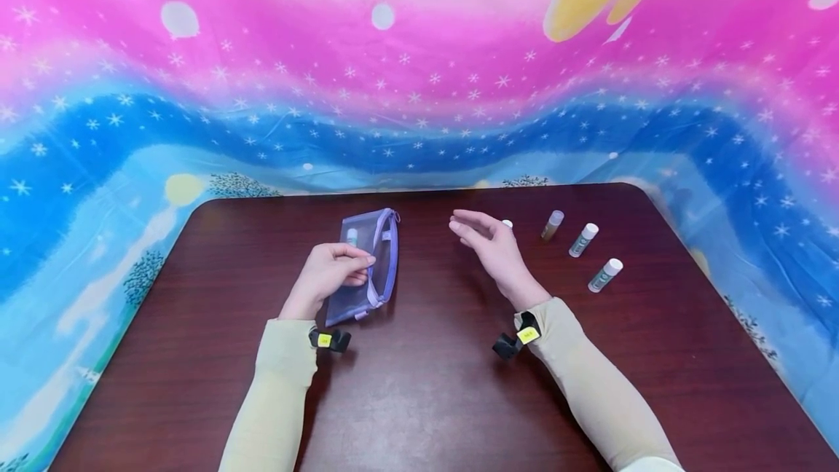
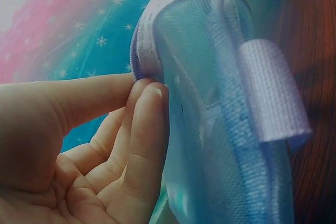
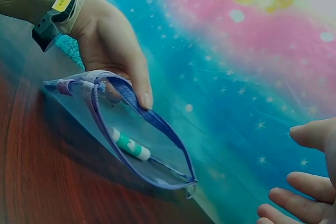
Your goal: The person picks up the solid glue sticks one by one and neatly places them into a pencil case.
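Note:
My left hand [image 1: 331, 268] pinches one edge of a purple mesh zipper pouch [image 1: 388, 272] between thumb and fingers. The pouch lies tilted on the table, its mouth gaping toward the right. Inside is what looks like a glue stick [image 3: 129, 145], white-capped with a green label. My right hand [image 1: 493, 248] hovers to the right of the pouch, holding nothing, its fingers nearly straight. Beyond it stand two similar white-capped glue sticks [image 1: 584, 240] and a tube with a translucent cap and brownish body [image 1: 552, 226]. Another white cap [image 1: 507, 223] shows partly behind my right hand.
The dark wooden table [image 1: 406, 399] has rounded far corners. A patterned pink and blue cloth [image 1: 419, 93] hangs behind and around it. Black straps with yellow labels sit on both wrists.

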Tool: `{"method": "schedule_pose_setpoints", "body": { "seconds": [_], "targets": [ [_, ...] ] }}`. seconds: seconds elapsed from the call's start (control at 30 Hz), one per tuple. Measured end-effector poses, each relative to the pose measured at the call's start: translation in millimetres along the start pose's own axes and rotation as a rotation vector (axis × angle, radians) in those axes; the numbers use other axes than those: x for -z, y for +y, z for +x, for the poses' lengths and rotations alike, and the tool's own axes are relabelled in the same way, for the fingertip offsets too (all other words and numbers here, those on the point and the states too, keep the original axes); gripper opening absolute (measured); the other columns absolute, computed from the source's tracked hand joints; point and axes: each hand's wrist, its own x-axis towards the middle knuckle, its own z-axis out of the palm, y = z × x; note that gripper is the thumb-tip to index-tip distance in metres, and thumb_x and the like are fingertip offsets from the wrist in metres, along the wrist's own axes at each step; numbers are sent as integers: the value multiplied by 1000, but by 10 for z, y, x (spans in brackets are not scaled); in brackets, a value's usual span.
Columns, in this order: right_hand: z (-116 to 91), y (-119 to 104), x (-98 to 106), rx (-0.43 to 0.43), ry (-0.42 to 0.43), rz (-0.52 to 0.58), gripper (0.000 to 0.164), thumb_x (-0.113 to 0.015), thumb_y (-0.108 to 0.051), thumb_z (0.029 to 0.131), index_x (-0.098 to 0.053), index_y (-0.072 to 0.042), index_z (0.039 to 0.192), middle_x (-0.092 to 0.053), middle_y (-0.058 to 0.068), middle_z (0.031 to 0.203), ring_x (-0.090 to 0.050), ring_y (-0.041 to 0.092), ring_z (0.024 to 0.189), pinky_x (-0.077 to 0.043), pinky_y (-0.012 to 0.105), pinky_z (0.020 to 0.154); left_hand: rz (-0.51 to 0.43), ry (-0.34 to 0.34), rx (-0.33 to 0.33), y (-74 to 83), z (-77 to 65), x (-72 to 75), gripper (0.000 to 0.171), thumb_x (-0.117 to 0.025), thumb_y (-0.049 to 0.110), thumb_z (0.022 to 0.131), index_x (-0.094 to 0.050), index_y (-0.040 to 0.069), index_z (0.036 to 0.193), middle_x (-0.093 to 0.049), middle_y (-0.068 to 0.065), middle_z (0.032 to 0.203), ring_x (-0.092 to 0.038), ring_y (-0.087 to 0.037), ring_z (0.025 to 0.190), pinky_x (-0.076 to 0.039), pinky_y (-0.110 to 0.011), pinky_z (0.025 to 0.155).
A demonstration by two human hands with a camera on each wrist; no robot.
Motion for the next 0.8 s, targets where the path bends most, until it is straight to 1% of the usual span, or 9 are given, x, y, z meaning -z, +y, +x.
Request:
{"method": "schedule_pose_setpoints", "body": {
  "seconds": [0.1,0.37,0.53,0.67,0.8],
  "targets": [
    [-12,-29,38,14,16,-3,45,-74,-30,96,-66,-6,134,-66,9,131,-64,25,118,-51,41,101,-3,-2,-4,-2,6,-1,26,-77,10,92,-73,-8,110,-73,-9,86,-69,-15,68,-62,-28,69],
    [-48,-84,132,15,40,12,45,-73,-28,97,-65,-6,135,-66,9,131,-64,20,118,-50,43,102,7,4,3,0,-6,-1,26,-79,10,91,-74,-7,109,-73,-11,87,-69,-15,69,-62,-28,70],
    [-71,-101,227,34,68,7,46,-73,-32,97,-65,-8,136,-66,10,132,-64,21,117,-49,43,104,4,2,8,7,-11,-8,27,-79,11,91,-74,-7,110,-74,-11,88,-69,-15,70,-62,-28,70],
    [-102,-109,290,45,100,-27,47,-72,-34,97,-65,-9,137,-66,10,133,-64,19,118,-50,36,103,11,6,10,6,-12,-6,26,-79,11,91,-74,-7,110,-74,-11,90,-70,-15,71,-62,-28,70],
    [-139,-117,332,51,136,-53,46,-72,-33,97,-65,-10,137,-66,9,133,-63,16,119,-49,28,102,14,7,12,1,-9,-3,26,-79,11,91,-74,-6,110,-74,-12,92,-70,-15,71,-61,-28,70]
  ]
}}
